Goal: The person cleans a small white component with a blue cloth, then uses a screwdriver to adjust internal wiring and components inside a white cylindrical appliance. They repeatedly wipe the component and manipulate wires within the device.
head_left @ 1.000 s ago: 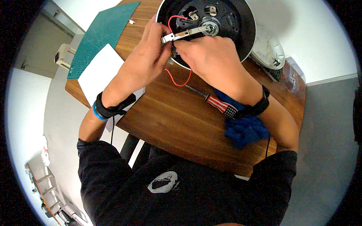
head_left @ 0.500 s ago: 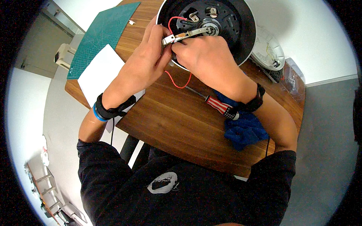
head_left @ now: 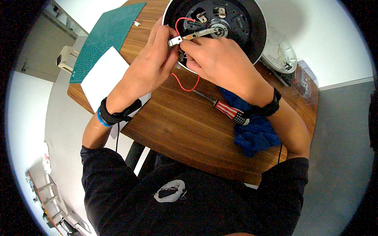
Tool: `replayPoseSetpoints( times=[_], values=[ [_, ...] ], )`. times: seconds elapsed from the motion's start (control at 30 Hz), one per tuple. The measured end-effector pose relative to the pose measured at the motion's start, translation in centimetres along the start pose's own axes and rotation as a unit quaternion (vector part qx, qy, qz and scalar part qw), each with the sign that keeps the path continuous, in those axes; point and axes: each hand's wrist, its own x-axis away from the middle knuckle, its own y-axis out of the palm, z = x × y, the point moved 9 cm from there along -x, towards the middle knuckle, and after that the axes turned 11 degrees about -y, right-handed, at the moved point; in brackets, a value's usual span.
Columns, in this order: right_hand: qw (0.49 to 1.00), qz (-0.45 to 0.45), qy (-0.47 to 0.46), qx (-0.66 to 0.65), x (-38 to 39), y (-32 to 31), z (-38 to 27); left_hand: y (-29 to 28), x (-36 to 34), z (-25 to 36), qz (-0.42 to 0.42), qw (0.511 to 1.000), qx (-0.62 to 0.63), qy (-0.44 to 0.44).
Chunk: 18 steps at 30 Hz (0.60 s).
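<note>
A round housing (head_left: 260,37) with a black inside, like the body of a rice cooker, lies open at the far edge of the view. Across it runs a metal lever (head_left: 202,34) with a pale bracket at its left end. My left hand (head_left: 154,59) is closed around that bracket end. Close beside it, my right hand (head_left: 220,59) has its fingers bent together against the lever's near side; what they pinch is hidden. One red wire (head_left: 184,18) loops inside the housing above the bracket, and another red wire (head_left: 188,90) hangs over the near rim.
On the wooden table (head_left: 169,122), a screwdriver (head_left: 231,112) with a striped handle lies by a blue cloth (head_left: 256,137). White paper (head_left: 105,76) and a green cutting mat (head_left: 108,37) are at left. A white round part (head_left: 281,49) and clear plastic box (head_left: 307,84) stand right.
My right hand has shifted slightly, its fingers lifting and opening a little around the lever's near side. My left hand stays on the bracket, and the housing has hardly moved.
</note>
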Motion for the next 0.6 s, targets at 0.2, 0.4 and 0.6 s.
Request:
replayPoseSetpoints(
  times=[0.2, 0.4, 0.6],
  values=[
    [0.998, 0.011, 0.010, -0.061, 2.0, -1.7, 0.0, -0.2, -0.3, 1.3, 0.014, 0.999, -0.011, 0.037],
    [0.996, 0.033, 0.027, -0.082, 5.5, -4.8, -0.6, -0.4, -0.3, 1.2, 0.028, 0.999, -0.043, 0.004],
    [0.988, 0.066, 0.134, -0.041, 11.9, -8.3, 2.6, 0.0, 0.0, 0.4, 0.019, 0.998, -0.037, -0.056]
  ],
)
